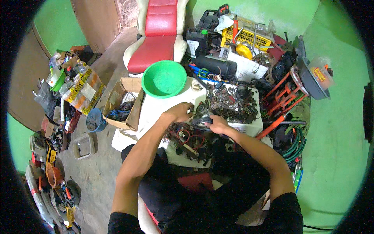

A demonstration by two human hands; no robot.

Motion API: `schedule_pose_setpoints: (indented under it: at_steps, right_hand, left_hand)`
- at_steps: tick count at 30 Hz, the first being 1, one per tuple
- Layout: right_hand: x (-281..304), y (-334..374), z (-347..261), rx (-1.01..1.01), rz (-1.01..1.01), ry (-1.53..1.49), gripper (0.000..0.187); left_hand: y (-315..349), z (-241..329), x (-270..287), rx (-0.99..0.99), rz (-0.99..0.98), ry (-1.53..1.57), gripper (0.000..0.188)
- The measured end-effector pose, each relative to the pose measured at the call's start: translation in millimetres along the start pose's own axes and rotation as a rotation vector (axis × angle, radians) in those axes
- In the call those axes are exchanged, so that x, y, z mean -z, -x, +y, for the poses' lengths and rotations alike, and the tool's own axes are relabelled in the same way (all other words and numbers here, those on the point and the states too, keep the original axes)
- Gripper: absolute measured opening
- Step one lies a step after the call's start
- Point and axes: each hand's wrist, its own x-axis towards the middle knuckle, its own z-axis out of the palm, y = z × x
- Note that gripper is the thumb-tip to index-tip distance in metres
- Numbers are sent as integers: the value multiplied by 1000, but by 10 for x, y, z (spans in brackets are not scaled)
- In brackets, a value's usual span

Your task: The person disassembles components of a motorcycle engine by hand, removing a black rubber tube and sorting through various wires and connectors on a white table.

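Over the middle of a white table [152, 111], my right hand [218, 124] grips a dark grey, partly shiny part [200, 120]; its exact kind is not plain. Just left of that part is my left hand [180, 112], its fingers curled together. Something small and pale may be at its fingertips, too small to name. Beneath both hands lies a heap of dark parts and tangled wires [191, 142], with reddish rings among them. A second pile of small metal and dark pieces [233, 103] spreads beyond my right hand.
A green basin [164, 79] sits at the table's far edge, beside a cardboard box [124, 103] of wires. Behind stands a red and white seat [157, 50]. A yellow crate [247, 38] and an orange-red metal stand [278, 99] crowd the right. Clutter lines the left floor.
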Motion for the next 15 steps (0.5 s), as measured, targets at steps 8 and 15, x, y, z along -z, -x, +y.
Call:
schedule_pose_setpoints:
  at_steps: [8, 15]
  right_hand:
    - [1024, 104, -217, 108, 6, -623, 33]
    - [1240, 235, -718, 164, -23, -1223, 34]
  left_hand:
    - [274, 7, 366, 200, 192, 583, 62]
    - [414, 554, 683, 75, 432, 1230, 34]
